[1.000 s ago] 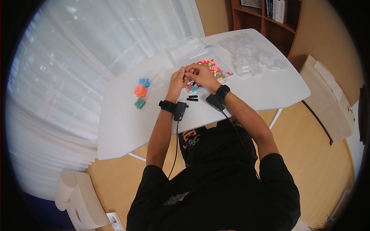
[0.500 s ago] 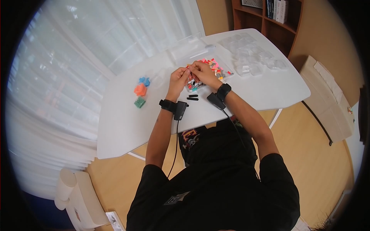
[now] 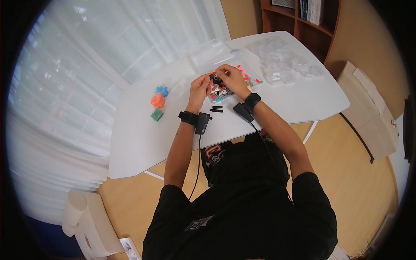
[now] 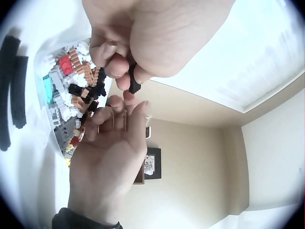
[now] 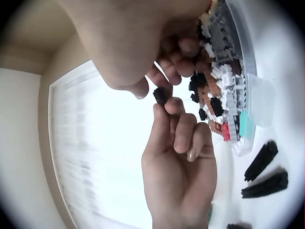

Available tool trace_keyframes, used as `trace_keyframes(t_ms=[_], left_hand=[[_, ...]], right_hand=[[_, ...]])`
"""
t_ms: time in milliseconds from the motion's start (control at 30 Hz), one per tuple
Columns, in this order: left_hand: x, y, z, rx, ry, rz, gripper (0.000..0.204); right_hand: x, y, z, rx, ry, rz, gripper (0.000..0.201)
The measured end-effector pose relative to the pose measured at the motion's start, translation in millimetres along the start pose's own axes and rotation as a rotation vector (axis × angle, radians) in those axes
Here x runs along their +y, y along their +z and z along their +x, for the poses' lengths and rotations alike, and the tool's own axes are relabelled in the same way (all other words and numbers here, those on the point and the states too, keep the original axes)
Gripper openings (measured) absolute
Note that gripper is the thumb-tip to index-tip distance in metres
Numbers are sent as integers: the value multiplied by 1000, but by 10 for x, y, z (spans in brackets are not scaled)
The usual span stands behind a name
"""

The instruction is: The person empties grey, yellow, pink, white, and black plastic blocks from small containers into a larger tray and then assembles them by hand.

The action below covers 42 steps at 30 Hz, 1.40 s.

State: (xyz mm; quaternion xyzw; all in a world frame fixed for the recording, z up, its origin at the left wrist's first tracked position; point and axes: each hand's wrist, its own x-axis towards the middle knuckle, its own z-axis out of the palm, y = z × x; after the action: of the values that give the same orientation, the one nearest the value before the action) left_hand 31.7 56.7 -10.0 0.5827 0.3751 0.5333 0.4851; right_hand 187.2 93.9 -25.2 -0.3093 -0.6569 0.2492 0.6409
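Note:
Between thumb and index finger, my left hand (image 3: 199,90) pinches a small black brick (image 5: 160,96) above a clear plastic box (image 5: 249,71). My right hand (image 3: 233,80) is just beyond it, thumb and fingers parted and loosely bent. In the left wrist view the right fingertips (image 4: 129,98) come close below the brick. Loose toy bricks (image 4: 71,90) in white, grey, brown, black, red and teal fill the box under both hands. Two black strips (image 5: 265,185) lie side by side on the white table (image 3: 268,106), on the near side of the box.
Left on the table stand a blue piece (image 3: 162,91), an orange piece (image 3: 157,101) and a green piece (image 3: 157,115). Several clear containers (image 3: 281,65) cover the back right. Behind the table hang white curtains (image 3: 143,34); a bookshelf (image 3: 299,21) stands at the far right.
A second ago both hands' fingertips met over the box. They have since parted, the right hand shifting slightly away, and more of the bricks shows between them.

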Motion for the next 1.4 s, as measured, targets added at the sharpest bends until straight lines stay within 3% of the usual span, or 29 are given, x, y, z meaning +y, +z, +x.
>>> trace_keyframes(t_ms=[33, 267, 333, 567, 867, 1100, 1167, 1233, 1267, 1333, 1400], left_hand=[[5, 15, -5, -9, 0, -4, 24], [-47, -20, 27, -37, 49, 16, 19], [-58, -40, 26, -37, 45, 6, 18], [89, 98, -43, 30, 6, 29, 16], [31, 1, -8, 1, 49, 34, 18], [36, -34, -12, 28, 0, -18, 17], [25, -16, -5, 105, 44, -29, 18], [14, -9, 4, 114, 37, -13, 19], [12, -11, 4, 126, 30, 4, 19], [8, -6, -2, 114, 9, 29, 20], [3, 3, -4, 100, -12, 54, 21]], right_hand=[[-37, -14, -17, -176, 210, 136, 19], [-26, 0, -26, -279, 288, 240, 21], [31, -30, 4, -310, 353, 440, 21], [-80, -3, -32, -278, 324, 303, 23], [3, 5, -30, -367, 314, 303, 25], [-75, 0, -27, -302, 379, 345, 23], [-62, -21, -13, -284, 400, 394, 20], [-34, -33, 3, -119, 209, 110, 15], [19, -30, 13, -120, 210, 111, 15], [118, -15, 30, 44, 59, 28, 18], [171, -3, 35, 55, 69, 57, 17]])
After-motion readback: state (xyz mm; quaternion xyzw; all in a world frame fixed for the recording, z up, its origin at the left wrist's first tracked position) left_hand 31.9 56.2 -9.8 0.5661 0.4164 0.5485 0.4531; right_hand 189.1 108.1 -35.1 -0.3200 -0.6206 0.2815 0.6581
